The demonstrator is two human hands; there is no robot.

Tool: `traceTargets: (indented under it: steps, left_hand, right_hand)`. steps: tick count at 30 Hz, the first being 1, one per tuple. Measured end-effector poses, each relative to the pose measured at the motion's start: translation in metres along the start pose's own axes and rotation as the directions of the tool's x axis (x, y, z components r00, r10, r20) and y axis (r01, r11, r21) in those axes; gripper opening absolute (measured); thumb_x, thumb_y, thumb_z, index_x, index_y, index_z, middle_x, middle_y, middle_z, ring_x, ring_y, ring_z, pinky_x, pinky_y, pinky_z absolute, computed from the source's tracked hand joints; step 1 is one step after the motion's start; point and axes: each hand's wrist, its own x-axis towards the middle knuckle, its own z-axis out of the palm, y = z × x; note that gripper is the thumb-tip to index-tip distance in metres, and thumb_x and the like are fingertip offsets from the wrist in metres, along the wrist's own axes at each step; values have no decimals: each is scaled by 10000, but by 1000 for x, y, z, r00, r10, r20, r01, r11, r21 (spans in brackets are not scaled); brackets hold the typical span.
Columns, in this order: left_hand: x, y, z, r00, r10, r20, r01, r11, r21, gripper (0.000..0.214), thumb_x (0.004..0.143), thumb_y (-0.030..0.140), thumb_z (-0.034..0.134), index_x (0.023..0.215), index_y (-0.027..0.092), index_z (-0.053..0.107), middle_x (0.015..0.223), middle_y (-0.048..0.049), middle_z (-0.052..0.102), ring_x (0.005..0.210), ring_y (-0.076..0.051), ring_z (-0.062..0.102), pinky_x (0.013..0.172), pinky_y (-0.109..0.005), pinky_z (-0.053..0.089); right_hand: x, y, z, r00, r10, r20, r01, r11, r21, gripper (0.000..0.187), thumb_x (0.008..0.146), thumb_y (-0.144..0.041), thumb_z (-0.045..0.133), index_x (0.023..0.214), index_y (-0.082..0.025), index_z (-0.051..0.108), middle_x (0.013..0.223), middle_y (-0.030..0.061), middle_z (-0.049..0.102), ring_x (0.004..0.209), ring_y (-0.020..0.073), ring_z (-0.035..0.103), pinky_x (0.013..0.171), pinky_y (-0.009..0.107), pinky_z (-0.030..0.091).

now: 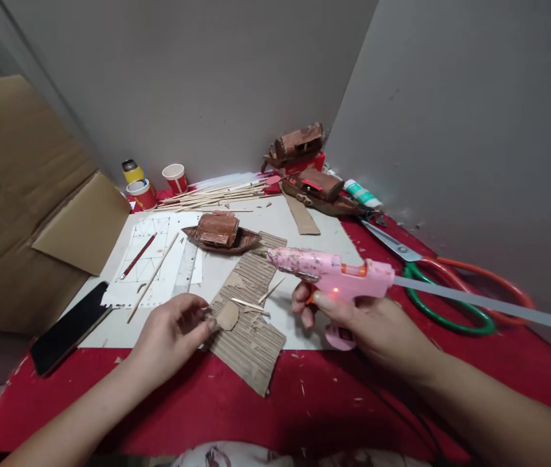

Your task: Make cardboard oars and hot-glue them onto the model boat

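Right hand (363, 321) grips glue gun (338, 275); left hand (171, 334) pinches cardboard scrap (227, 316).

Your left hand (171, 337) and right hand (363, 321) are both bare, and so are the arms behind them. Your left forearm (76, 415) shows at the lower left of the frame and your right forearm (489, 408) at the lower right, each uncovered right to the picture's edge. The thumbnail on your right hand is short and plain. At the bottom centre of the frame a strip of pale cloth (236, 455) shows, seemingly your clothing, printed with a dark reddish pattern.
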Motion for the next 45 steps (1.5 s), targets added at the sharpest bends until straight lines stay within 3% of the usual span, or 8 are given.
traceTargets:
  steps: [3,6,10,15,22,29,40,45]
  left_hand:
    - [4,8,8,995,83,48,-91,975,204,213,814,359,597,949,196,619,854,-46,638,781,-207,574,686,-319,433]
    - [10,16,10,990,108,88,-129,948,291,197,815,353,584,930,194,611,843,-47,624,778,-219,562,675,-329,420]
    - [12,15,13,986,128,104,-153,942,297,202,821,351,570,936,190,607,878,-59,625,808,-230,560,698,-343,420]
    - [10,4,15,988,132,84,-147,966,212,259,801,348,607,1006,190,611,914,-64,637,855,-235,572,732,-346,430]
    - [8,1,17,975,196,-106,-194,981,25,205,818,320,611,965,180,636,834,-47,649,768,-184,592,693,-291,444]
    - [16,-8,7,870,268,-414,-285,958,19,173,886,274,499,738,191,531,683,-1,540,638,-137,499,629,-262,403]
    - [24,-19,4,824,312,-472,-286,950,128,357,915,322,377,578,226,304,551,47,318,533,-126,347,561,-266,312]
    - [26,-24,-3,793,275,-544,-226,961,157,346,914,333,381,587,221,356,571,34,394,567,-129,405,602,-260,360]
  right_hand:
    - [0,1,1,1000,21,18,-21,999,-32,537,705,-694,628,792,-166,663,646,56,619,505,125,503,390,210,375]
    - [1,3,-1,998,20,56,-19,1000,-18,516,734,-672,616,814,-165,669,666,63,626,522,130,520,385,202,381]
    - [5,6,-2,999,9,51,-8,1000,-9,458,779,-622,600,836,-170,649,724,82,654,555,144,554,387,197,387]
    - [11,9,-4,999,20,28,-18,997,-69,511,773,-665,569,828,-163,654,639,45,613,466,109,475,363,197,338]
    - [10,9,-7,993,-42,-106,27,991,-134,457,806,-642,552,781,-201,671,594,50,620,575,180,578,466,261,423]
    - [12,15,-11,997,-32,-77,19,987,-160,508,769,-675,572,786,-176,664,554,40,593,447,123,473,371,214,316]
    - [16,18,-6,983,-103,-150,94,993,-69,460,715,-620,669,764,-164,638,666,47,627,523,131,524,402,216,349]
    - [20,20,-7,972,-176,-154,164,982,-89,410,758,-572,655,755,-162,644,652,39,623,528,137,542,413,224,368]
